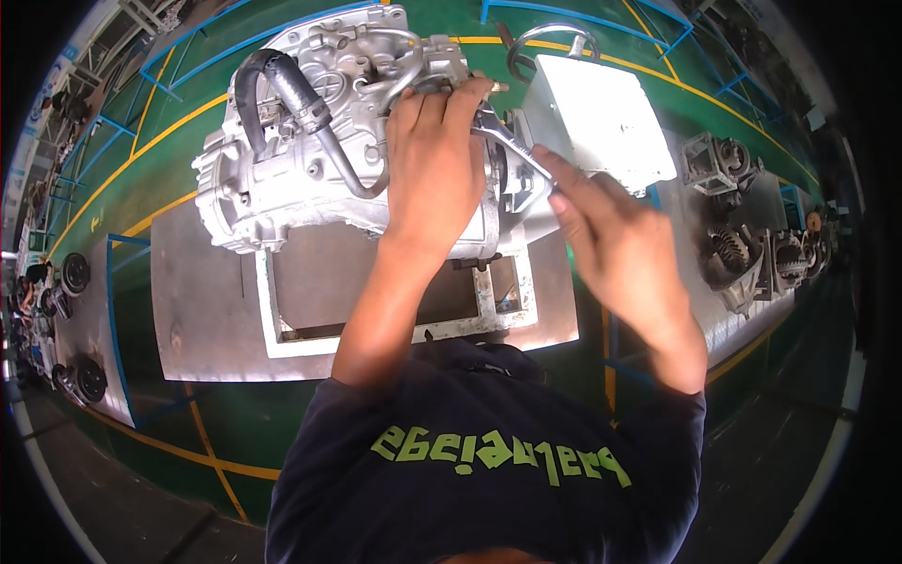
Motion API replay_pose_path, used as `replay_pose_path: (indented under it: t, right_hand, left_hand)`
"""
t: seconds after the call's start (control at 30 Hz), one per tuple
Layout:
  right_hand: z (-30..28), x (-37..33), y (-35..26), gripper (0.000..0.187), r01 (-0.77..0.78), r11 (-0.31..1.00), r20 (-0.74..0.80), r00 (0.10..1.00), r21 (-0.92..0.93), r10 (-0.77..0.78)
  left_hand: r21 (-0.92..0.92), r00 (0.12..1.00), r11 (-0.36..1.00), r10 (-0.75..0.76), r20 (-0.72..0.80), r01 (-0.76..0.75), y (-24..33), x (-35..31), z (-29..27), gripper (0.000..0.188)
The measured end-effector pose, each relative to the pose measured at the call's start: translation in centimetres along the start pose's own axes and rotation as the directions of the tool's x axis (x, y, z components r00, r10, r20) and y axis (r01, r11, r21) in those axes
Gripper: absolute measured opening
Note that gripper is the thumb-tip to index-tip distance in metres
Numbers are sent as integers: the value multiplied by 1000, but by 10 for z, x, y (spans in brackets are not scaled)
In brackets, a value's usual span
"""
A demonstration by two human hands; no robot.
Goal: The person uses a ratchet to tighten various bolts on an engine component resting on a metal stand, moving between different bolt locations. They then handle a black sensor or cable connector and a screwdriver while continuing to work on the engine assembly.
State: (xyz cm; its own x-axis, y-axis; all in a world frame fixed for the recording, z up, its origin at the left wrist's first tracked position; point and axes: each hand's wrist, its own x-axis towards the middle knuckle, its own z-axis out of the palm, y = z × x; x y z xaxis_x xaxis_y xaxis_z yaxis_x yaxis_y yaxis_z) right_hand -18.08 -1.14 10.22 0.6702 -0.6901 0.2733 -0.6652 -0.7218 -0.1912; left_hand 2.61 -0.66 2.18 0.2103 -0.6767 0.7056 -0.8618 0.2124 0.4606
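Note:
A silver cast-metal gearbox (348,141) rests on a white frame, with a black hose (272,80) joined to a metal pipe on its left part. My left hand (437,164) lies over its right part, fingers curled over and fingertips partly hidden; what they grip does not show. Beside these fingers a small brass fitting (499,86) sticks out. My right hand (615,240) pinches the near end of a silver wrench (512,146) between thumb and index finger. The wrench's far end reaches in beside my left hand, where its head is hidden.
The white frame (272,310) stands on a grey metal table (207,320). A white box (601,117) and a handwheel (554,36) adjoin the gearbox at the right. Gear assemblies (733,254) sit on another table farther right. Blue rails (583,11) run behind.

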Motion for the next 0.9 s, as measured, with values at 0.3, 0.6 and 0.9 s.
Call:
replay_pose_path:
  t: [0.3,0.6,0.9]
  right_hand:
    - [-21,68,83,26,354,935,-30,935,12,-353]
    - [-4,56,66,28,262,926,-272,902,-272,-335]
    - [19,66,68,29,-32,977,-412,909,-209,-58]
  left_hand:
    - [40,998,998,50,-32,-49,0,4,13,37]
    - [29,997,998,50,-62,-48,-3,1,13,38]
    - [50,997,998,49,-52,-47,-3,1,15,48]
